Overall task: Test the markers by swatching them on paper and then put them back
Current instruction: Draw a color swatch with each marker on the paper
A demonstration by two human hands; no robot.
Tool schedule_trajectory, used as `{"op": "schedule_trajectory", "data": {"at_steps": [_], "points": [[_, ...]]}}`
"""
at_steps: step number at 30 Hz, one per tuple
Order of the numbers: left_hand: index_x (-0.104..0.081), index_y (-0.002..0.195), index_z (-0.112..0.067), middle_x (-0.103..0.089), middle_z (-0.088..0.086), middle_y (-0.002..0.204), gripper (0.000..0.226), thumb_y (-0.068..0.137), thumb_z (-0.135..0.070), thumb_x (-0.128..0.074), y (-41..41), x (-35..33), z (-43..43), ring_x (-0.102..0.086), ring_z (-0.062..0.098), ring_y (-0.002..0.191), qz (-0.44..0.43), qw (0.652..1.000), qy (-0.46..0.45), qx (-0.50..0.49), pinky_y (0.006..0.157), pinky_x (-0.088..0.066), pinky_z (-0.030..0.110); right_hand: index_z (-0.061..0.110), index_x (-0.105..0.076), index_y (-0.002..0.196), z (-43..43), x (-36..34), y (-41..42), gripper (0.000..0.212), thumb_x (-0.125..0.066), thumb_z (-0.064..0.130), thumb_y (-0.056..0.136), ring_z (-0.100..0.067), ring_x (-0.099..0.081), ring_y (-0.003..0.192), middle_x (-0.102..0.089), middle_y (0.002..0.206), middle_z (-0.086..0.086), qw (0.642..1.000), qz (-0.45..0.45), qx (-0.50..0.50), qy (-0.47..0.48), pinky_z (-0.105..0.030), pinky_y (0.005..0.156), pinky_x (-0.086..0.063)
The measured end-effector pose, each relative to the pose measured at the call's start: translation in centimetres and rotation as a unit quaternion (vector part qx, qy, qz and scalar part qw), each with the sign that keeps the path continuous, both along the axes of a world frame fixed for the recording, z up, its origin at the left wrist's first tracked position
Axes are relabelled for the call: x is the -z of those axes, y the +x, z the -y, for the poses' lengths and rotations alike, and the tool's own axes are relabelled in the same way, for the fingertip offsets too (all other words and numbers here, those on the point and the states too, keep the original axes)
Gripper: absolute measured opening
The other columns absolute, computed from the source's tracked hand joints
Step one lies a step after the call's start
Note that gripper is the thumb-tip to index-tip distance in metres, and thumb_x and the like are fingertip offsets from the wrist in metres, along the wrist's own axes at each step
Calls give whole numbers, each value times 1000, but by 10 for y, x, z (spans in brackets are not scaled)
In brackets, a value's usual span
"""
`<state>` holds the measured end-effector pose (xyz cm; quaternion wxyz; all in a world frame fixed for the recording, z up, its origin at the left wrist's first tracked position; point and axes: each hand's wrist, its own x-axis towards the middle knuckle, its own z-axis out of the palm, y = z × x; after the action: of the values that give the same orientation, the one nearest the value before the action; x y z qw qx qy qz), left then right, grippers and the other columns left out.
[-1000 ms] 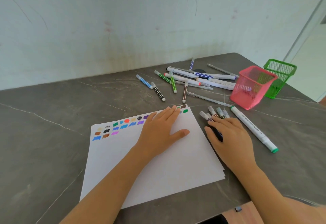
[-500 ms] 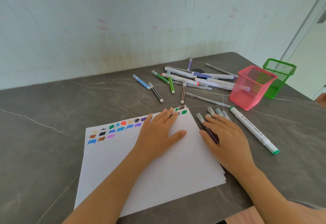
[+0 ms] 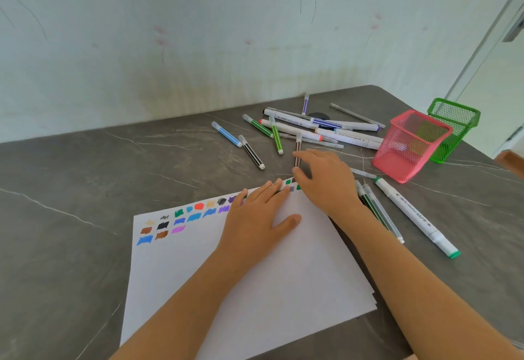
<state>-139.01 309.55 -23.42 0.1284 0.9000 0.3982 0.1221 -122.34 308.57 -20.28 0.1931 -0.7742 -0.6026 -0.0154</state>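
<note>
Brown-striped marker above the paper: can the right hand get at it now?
Likely yes: the right hand is at the brown-striped marker, reaching its near end, with nothing lying across it.

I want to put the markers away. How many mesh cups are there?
2. The pink cup stands at the far right of the table; the green cup is just behind it, partly hidden.

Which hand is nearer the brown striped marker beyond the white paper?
Right. The right hand is at the brown striped marker; the left hand lies flat on the white paper.
</note>
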Motion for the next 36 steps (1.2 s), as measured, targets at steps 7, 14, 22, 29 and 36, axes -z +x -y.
{"op": "schedule_trajectory", "data": {"at_steps": [7,14,22,29,36], "points": [[-18,148,-37,-10,-18,156,76,79,-70,-10,1,4,-3,-5,-1,142,10,1000,-10,5,116,1,33,27,-61,122,-31,7,-2,32,-45,39,96,-20,-58,104,-67,111,2,999,14,50,-11,-39,87,-49],[-22,147,-36,-15,-18,155,85,72,-70,-3,1,5,-2,-8,-1,142,31,999,-6,4,114,1,31,22,-69,103,-41,8,-5,29,-46,37,94,-17,-57,89,-67,96,1,995,59,73,-24,-33,77,-47],[-22,147,-34,-15,-15,156,84,74,-71,-5,1,1,-2,-9,2,143,21,1000,-16,14,115,0,33,17,-71,100,-40,5,-6,23,-56,30,90,-17,-58,94,-67,104,-3,990,-90,101,37,-37,86,-47],[-32,146,-25,-23,-7,155,61,92,-46,-51,-9,-21,-9,-26,12,139,115,992,15,-55,111,-24,34,24,-71,106,-13,-5,-16,23,-58,11,92,-13,-61,82,-68,97,3,958,-257,20,128,-19,67,-48],[-55,131,-21,-61,1,125,48,85,-34,-66,-52,-34,-31,-57,21,113,150,965,195,-97,87,-46,36,26,-67,105,18,-20,-50,31,-68,4,83,-6,-70,74,-74,84,8,881,-459,-96,60,-15,73,-52]]}}
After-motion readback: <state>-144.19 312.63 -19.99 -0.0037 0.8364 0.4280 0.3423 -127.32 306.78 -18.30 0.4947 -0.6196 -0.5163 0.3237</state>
